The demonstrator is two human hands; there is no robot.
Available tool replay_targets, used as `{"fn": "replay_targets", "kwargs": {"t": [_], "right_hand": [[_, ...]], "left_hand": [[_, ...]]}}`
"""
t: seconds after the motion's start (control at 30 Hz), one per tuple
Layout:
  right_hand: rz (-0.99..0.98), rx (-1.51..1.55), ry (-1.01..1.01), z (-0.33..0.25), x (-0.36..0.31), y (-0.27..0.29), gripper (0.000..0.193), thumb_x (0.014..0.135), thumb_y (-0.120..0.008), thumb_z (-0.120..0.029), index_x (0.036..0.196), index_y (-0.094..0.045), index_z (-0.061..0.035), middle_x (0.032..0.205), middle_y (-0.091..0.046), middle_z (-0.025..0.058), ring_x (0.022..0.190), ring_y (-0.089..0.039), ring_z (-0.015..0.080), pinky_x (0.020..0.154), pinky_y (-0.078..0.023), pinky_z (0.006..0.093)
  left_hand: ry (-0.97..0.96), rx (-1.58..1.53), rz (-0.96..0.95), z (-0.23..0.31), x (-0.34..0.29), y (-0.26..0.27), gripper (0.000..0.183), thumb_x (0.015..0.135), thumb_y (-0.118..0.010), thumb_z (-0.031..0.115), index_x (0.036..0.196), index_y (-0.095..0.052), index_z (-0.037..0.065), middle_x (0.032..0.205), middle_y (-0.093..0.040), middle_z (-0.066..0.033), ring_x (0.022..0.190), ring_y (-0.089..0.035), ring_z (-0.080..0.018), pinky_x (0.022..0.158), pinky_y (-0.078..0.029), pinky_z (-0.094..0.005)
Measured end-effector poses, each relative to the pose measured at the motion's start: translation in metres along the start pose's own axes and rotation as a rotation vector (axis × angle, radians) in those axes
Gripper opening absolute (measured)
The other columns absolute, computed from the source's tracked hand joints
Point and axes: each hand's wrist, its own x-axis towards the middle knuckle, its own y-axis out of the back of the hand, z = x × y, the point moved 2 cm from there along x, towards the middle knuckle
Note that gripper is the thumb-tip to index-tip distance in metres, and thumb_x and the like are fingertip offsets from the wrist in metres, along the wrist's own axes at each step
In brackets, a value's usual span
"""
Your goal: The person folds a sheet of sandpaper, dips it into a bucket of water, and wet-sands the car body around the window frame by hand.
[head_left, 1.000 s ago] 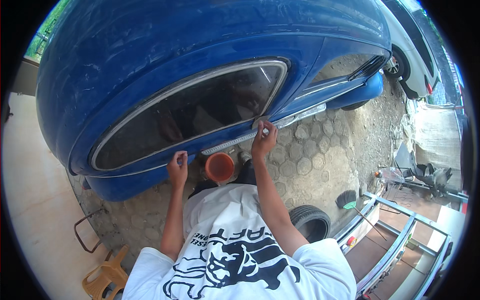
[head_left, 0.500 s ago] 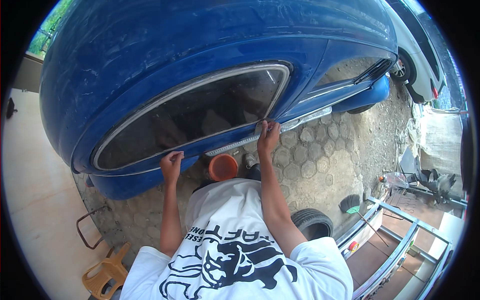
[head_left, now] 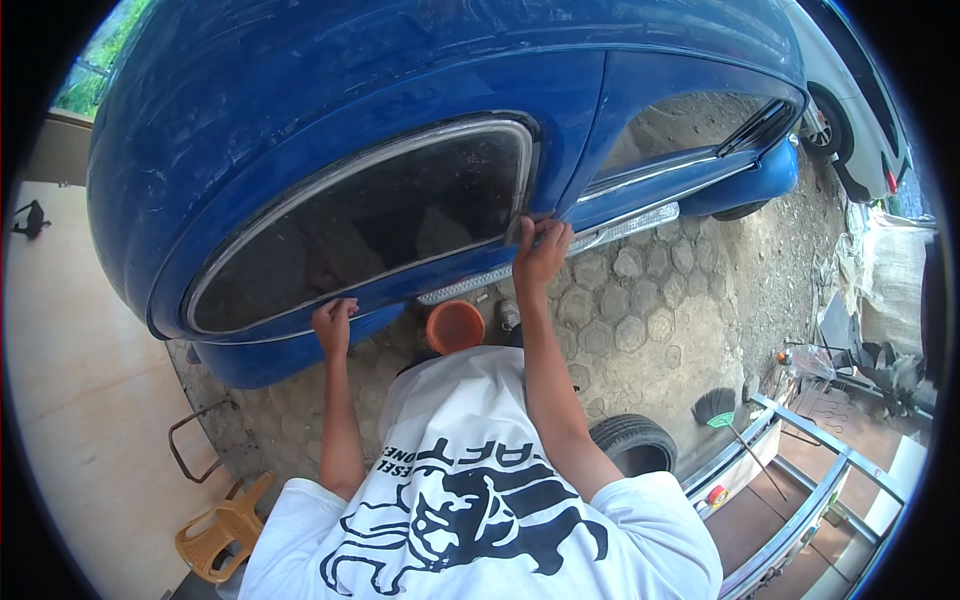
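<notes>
Large black lettering (head_left: 478,452), smaller black lettering (head_left: 402,456) beside it, on a white T-shirt (head_left: 450,395)

Person wears white short-sleeved fabric T-shirt (head_left: 440,395), big black animal graphic (head_left: 545,538), black lettering (head_left: 487,454); pale shoe (head_left: 510,316) partly visible.

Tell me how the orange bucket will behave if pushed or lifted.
The orange bucket looks like plastic, so it would probably hold its shape. It seems small, so likely light, though its contents are unclear. Its round mouth faces up, and the hexagonal pavers nearby have joints, so a push might make it catch and tip.
</notes>
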Motion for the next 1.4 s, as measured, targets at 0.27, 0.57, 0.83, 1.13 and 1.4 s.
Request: {"fn": "replay_targets", "kwargs": {"t": [0.27, 0.57, 0.83, 1.13, 1.4], "right_hand": [[-0.149, 0.102, -0.223, 0.019, -0.021, -0.012, 0.033, 0.091, -0.064, -0.032, 0.083, -0.051, -0.0029, 0.077, -0.054, 0.0123, 0.070, -0.053, 0.0333, 0.063, -0.042, 0.0402], [-0.269, 0.483, -0.668, 0.054, -0.091, -0.045, 0.045, 0.100, -0.046, -0.043, 0.082, -0.053, -0.0021, 0.067, -0.052, 0.0041, 0.065, -0.056, 0.0165, 0.060, -0.045, 0.0307], [-0.351, 0.763, -1.028, -0.005, -0.140, -0.075, 0.050, 0.102, -0.036, -0.047, 0.078, -0.049, -0.0050, 0.068, -0.051, 0.0006, 0.066, -0.053, 0.0089, 0.058, -0.040, 0.0237], [0.071, 0.404, -0.952, -0.006, -0.124, -0.059, 0.052, 0.102, -0.037, -0.041, 0.127, -0.047, 0.0034, 0.124, -0.051, 0.0224, 0.115, -0.052, 0.0276, 0.099, -0.039, 0.0356], [-0.113, 0.431, -1.012, -0.110, -0.134, -0.103, 0.079, 0.102, -0.023, -0.047, 0.144, 0.005, 0.0139, 0.154, 0.009, 0.0291, 0.146, 0.006, 0.0335, 0.119, 0.002, 0.0378]], "left_hand": [[-0.022, -0.041, 0.083, -0.009, 0.001, -0.004, 0.019, 0.080, -0.058, 0.007, 0.078, -0.070, -0.008, 0.070, -0.070, -0.0110, 0.065, -0.065, -0.0134, 0.064, -0.048, -0.0244], [-0.013, -0.032, 0.063, 0.002, -0.003, -0.010, 0.019, 0.081, -0.060, 0.008, 0.077, -0.070, -0.007, 0.071, -0.070, -0.0101, 0.065, -0.064, -0.0124, 0.064, -0.048, -0.0236], [-0.062, -0.134, 0.001, -0.004, -0.019, -0.019, 0.011, 0.090, -0.061, 0.009, 0.088, -0.066, 0.000, 0.070, -0.066, -0.0040, 0.064, -0.061, -0.0086, 0.061, -0.047, -0.0230], [-0.116, -0.032, -0.083, -0.005, -0.020, -0.017, 0.008, 0.092, -0.058, 0.008, 0.091, -0.064, 0.003, 0.069, -0.064, -0.0035, 0.063, -0.059, -0.0073, 0.060, -0.046, -0.0222], [-0.197, 0.080, -0.149, -0.008, -0.011, 0.006, 0.010, 0.091, -0.057, 0.007, 0.093, -0.065, 0.002, 0.069, -0.063, -0.0023, 0.064, -0.057, -0.0067, 0.060, -0.045, -0.0214]]}}
